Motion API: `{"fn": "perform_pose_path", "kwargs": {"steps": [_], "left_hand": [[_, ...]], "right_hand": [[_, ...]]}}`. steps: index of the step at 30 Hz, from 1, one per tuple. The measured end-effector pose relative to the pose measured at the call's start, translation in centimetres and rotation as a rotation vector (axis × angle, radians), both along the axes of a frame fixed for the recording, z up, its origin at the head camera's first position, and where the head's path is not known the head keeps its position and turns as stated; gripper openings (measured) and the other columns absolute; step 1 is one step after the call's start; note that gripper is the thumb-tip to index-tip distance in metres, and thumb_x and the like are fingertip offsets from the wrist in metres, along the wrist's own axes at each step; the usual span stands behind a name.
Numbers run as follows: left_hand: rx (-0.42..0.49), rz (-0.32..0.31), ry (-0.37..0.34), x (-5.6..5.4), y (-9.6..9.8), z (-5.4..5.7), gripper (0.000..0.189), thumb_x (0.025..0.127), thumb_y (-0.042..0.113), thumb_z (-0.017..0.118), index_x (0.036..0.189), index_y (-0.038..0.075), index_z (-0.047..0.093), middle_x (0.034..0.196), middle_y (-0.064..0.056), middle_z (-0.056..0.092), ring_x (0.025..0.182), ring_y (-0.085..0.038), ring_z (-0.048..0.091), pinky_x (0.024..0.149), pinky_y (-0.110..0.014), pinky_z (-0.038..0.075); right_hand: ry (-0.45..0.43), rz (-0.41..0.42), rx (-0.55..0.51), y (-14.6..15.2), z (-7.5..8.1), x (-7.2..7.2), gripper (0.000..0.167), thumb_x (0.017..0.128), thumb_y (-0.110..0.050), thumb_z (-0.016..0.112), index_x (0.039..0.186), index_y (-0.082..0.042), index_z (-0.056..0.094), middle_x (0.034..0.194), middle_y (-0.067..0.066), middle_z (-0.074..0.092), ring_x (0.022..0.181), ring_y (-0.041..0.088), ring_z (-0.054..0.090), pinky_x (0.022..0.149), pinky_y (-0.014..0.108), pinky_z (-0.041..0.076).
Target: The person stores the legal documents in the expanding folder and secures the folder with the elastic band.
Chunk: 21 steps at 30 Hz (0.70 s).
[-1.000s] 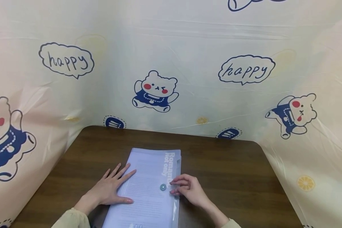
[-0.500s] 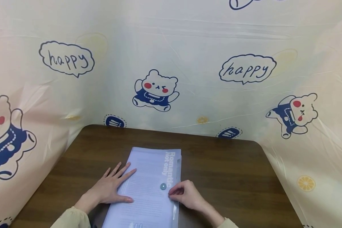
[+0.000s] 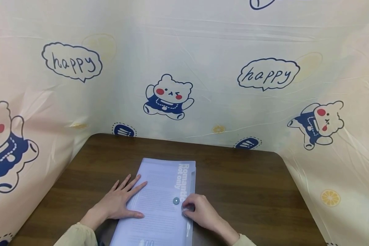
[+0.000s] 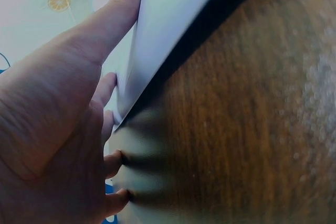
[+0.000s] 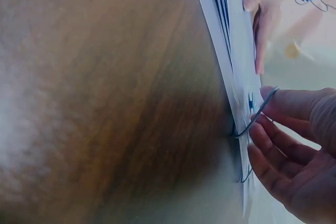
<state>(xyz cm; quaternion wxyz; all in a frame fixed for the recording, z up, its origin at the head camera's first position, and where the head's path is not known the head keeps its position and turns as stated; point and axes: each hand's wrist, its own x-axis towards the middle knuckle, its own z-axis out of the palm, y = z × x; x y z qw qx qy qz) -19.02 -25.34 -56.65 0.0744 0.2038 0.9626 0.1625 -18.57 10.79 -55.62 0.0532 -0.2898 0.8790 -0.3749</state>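
Note:
A translucent pale-purple document folder lies on the table, with white lettering along its right side and a round grey-green button near that edge. Spread over the folder's left edge, my left hand has its thumb and index finger on the cover; in the left wrist view some fingertips touch the table. My right hand is at the right edge beside the button. In the right wrist view it pinches a thin grey elastic cord that runs from the folder's edge. Papers show in layers inside the folder.
The dark brown wooden table has rounded far corners. Behind and on both sides hangs a pale curtain printed with bears and the word "happy".
My right hand's fingers have drawn together from a looser pose and moved slightly down along the folder's right edge, now pinching the cord. The left hand stays in place.

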Motion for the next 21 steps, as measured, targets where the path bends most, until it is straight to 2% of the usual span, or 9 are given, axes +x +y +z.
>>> {"fn": "perform_pose_path", "kwargs": {"steps": [4,8,12,15,16,19,21], "left_hand": [[-0.001,-0.001,-0.004,0.0,0.0,0.0,0.117,0.075,0.088,0.078,0.170,0.029,0.041,0.182,-0.015,0.029,0.164,-0.057,0.028,0.124,-0.086,0.025],[0.002,-0.001,-0.015,-0.1,0.0,-0.1,0.118,0.076,0.088,0.077,0.171,0.029,0.040,0.183,-0.015,0.028,0.165,-0.057,0.027,0.124,-0.086,0.024],[0.005,-0.001,-0.017,-0.1,0.0,-0.2,0.118,0.076,0.088,0.077,0.171,0.029,0.040,0.183,-0.015,0.027,0.165,-0.057,0.026,0.124,-0.086,0.023],[0.004,-0.004,-0.014,-0.2,0.0,-0.3,0.118,0.076,0.088,0.077,0.171,0.029,0.040,0.183,-0.015,0.027,0.165,-0.057,0.026,0.124,-0.086,0.023],[0.003,-0.005,-0.012,-0.2,0.0,-0.3,0.118,0.076,0.088,0.077,0.171,0.029,0.040,0.183,-0.015,0.027,0.165,-0.057,0.026,0.124,-0.086,0.023],[0.000,-0.005,-0.010,-0.2,0.0,-0.3,0.118,0.076,0.089,0.076,0.171,0.029,0.040,0.183,-0.015,0.027,0.165,-0.058,0.026,0.124,-0.086,0.023],[0.002,-0.003,-0.008,-0.2,0.0,-0.4,0.117,0.076,0.088,0.077,0.171,0.029,0.040,0.183,-0.015,0.028,0.165,-0.058,0.026,0.124,-0.087,0.023]], "right_hand": [[0.167,-0.004,0.126,-0.7,0.3,0.0,0.012,0.088,-0.003,0.088,0.099,-0.006,0.083,0.100,0.001,0.079,0.097,0.010,0.071,0.088,0.029,0.062],[0.337,0.004,0.255,-1.7,0.7,0.0,0.013,0.087,-0.007,0.090,0.098,-0.008,0.082,0.099,0.000,0.077,0.097,0.014,0.071,0.090,0.031,0.061],[0.469,0.020,0.346,-2.7,0.8,-0.5,0.015,0.085,-0.010,0.093,0.092,-0.010,0.080,0.093,-0.003,0.073,0.092,0.013,0.068,0.085,0.029,0.058],[0.518,0.029,0.393,-3.3,0.4,-1.2,0.019,0.081,-0.010,0.095,0.088,-0.012,0.077,0.088,-0.003,0.070,0.085,0.012,0.065,0.079,0.028,0.057],[0.546,0.039,0.391,-3.4,-0.4,-1.7,0.021,0.079,-0.010,0.095,0.088,-0.013,0.076,0.087,-0.003,0.069,0.082,0.012,0.064,0.074,0.031,0.056],[0.528,0.054,0.406,-3.8,-2.2,-2.8,0.024,0.076,-0.007,0.093,0.089,-0.013,0.075,0.084,-0.003,0.068,0.077,0.012,0.063,0.064,0.032,0.053],[0.510,0.037,0.393,-4.0,-4.5,-3.9,0.024,0.074,-0.006,0.091,0.089,-0.014,0.074,0.082,-0.004,0.067,0.073,0.010,0.061,0.056,0.032,0.050]]}}
